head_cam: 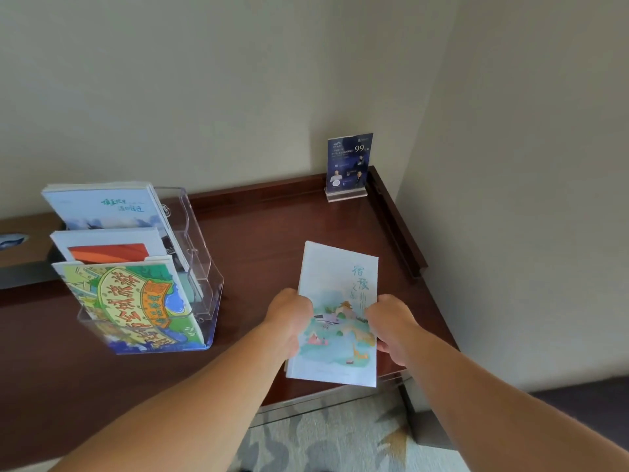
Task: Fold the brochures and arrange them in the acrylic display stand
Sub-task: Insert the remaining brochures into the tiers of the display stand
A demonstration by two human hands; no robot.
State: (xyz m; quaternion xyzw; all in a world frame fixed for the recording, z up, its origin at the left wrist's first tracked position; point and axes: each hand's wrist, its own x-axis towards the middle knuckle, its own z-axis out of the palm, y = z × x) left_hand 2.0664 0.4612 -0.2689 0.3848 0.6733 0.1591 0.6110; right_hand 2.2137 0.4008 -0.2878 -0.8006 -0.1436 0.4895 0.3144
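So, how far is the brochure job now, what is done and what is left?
Done: all three tiers of the acrylic display stand hold brochures, the pale blue brochure at the back, the orange brochure in the middle, the green cartoon brochure in front. In hand: the left hand and right hand grip a folded watercolour brochure over the desk. Left: slotting it into the stand.

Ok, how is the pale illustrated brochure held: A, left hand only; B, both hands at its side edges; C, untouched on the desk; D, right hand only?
B: the left hand and the right hand each grip a side edge of the pale illustrated brochure.
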